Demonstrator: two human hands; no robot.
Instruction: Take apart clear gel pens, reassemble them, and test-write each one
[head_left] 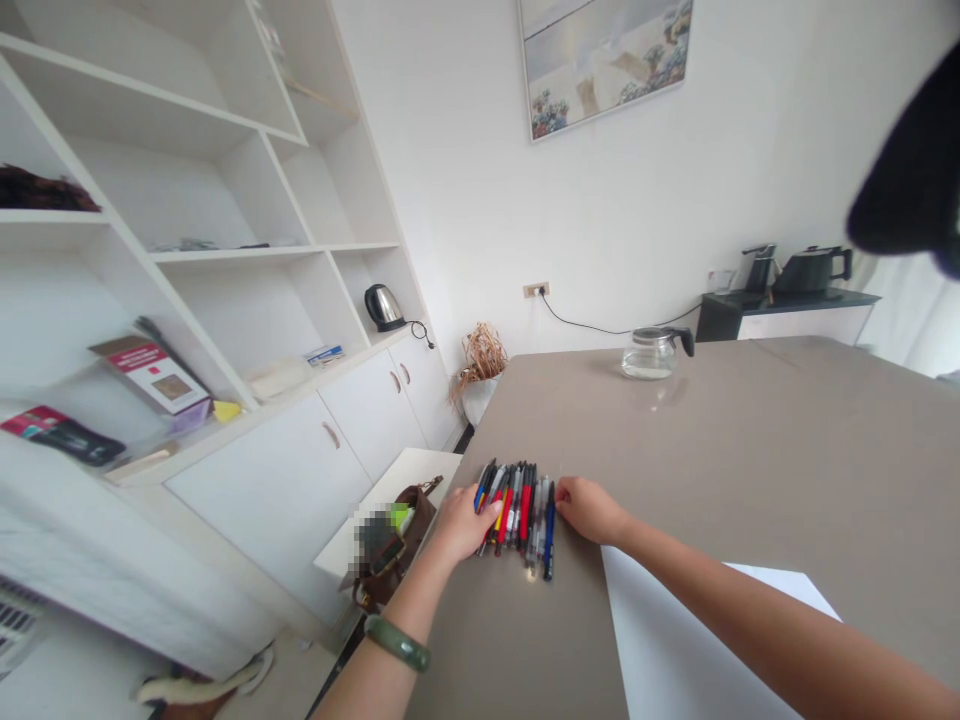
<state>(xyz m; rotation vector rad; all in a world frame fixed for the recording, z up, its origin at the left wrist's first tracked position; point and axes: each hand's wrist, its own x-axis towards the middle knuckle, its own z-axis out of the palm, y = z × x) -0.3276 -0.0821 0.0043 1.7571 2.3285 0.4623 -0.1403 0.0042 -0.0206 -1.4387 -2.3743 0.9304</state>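
A row of pens [513, 510] in black, red, clear, yellow and blue lies side by side near the table's left edge. At the row's left end, my left hand [463, 522] is closed against the pens, its thumb across them and its other fingers partly hidden. A dark blue pen [550, 530] forms the right end and reaches a little nearer to me than the others. Beside it rests my right hand [589, 508], fingers curled in, fingertips against or very near that pen. Nothing shows inside the right hand. White paper [667, 640] lies partly under my right forearm.
On the brown-grey table [750, 440], a glass pot [649, 355] with a dark handle stands toward the back. A brown bag [409, 530] sits on a lower white surface [420, 463] left of the table. White shelves [225, 250] line the left wall.
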